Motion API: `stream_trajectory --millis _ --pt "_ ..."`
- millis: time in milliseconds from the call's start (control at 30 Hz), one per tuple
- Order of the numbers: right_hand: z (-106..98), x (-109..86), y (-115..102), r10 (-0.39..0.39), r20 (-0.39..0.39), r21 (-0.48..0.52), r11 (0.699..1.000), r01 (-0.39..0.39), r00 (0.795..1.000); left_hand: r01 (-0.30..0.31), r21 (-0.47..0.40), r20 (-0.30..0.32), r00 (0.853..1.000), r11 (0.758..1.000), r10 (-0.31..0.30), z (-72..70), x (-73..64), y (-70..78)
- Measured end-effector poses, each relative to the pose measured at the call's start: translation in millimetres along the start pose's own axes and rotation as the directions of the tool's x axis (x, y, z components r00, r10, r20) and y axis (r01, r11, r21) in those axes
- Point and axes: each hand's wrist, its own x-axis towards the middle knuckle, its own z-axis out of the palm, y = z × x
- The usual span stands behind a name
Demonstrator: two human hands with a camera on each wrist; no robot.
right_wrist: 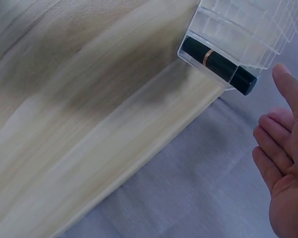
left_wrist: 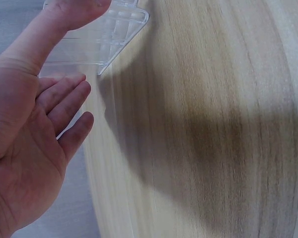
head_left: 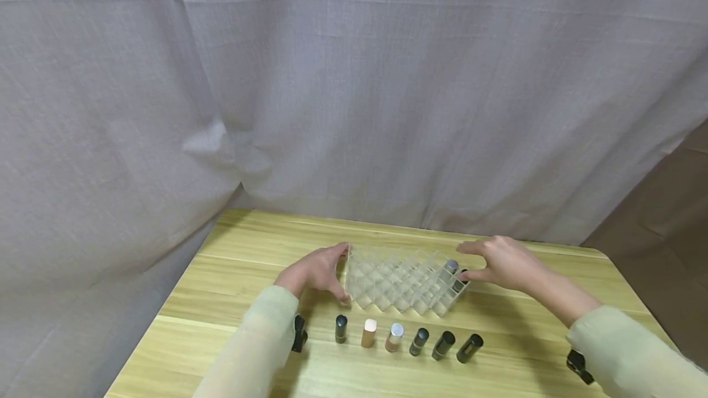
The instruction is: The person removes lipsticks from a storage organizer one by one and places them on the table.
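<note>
A clear plastic lipstick organizer [head_left: 389, 281] with diamond-shaped compartments sits on the wooden table. My left hand [head_left: 319, 269] is at its left end, thumb at the front corner and fingertips by the back corner. In the left wrist view the lower fingers [left_wrist: 69, 106] are loosely extended. Near the right end is my right hand [head_left: 506, 263], thumb and fingers spread; the right wrist view shows the thumb [right_wrist: 289, 84] apart from the plastic. Two lipsticks stand in the right-end compartments: a grey-capped lipstick [head_left: 452, 265] and a dark lipstick [right_wrist: 218, 64] with a gold band.
In front of the organizer, several lipsticks stand in a row, from a black lipstick [head_left: 341, 328] past a peach lipstick [head_left: 369, 333] to a black lipstick [head_left: 469, 348] on the right. A grey curtain [head_left: 354, 109] hangs behind the table [head_left: 221, 300].
</note>
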Motion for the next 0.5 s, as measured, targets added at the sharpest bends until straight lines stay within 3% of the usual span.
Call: stream_trajectory --millis 500 --pt "15.6 9.6 7.8 0.05 0.051 0.018 0.999 -0.051 0.997 0.012 0.001 0.001 1.0 1.0 -0.012 -0.2 -0.2 0.1"
